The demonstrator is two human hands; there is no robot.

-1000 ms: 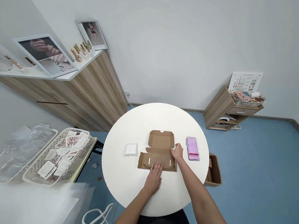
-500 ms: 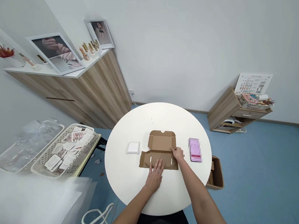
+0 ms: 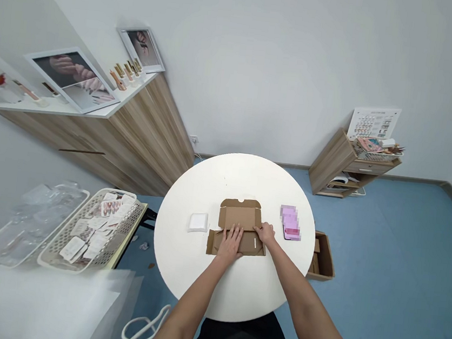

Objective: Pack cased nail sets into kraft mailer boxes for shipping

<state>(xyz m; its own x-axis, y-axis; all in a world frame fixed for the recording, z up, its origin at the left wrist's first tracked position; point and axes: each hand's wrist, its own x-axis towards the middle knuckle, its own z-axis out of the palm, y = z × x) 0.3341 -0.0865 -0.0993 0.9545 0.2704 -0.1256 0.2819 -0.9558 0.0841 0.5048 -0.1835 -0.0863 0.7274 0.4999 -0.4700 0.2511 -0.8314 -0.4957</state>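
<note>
An unfolded brown cardboard box [image 3: 241, 216] lies flat on the round white table [image 3: 186, 263]. My left hand [image 3: 230, 243] rests with its fingers spread over the box's lower panel, fingertips near the middle crease. At the right end of that crease, my right hand [image 3: 265, 233] has its fingers closed at the cardboard edge. To the left of the box sits a small white square packet [image 3: 198, 222]. A purple item [image 3: 290, 223], partly pixelated, lies to the right.
Two white baskets stand at the left, one with cards [image 3: 96, 231], one with clear plastic pieces [image 3: 36, 218]. A brown carton [image 3: 323, 257] is on the floor right of the table. Wooden cabinets [image 3: 157, 129] and a small shelf [image 3: 330, 162] stand by the walls.
My left hand has moved up the cardboard, from its lower edge toward the middle crease. My right hand stays at the right end of the crease. The whole view has shifted slightly.
</note>
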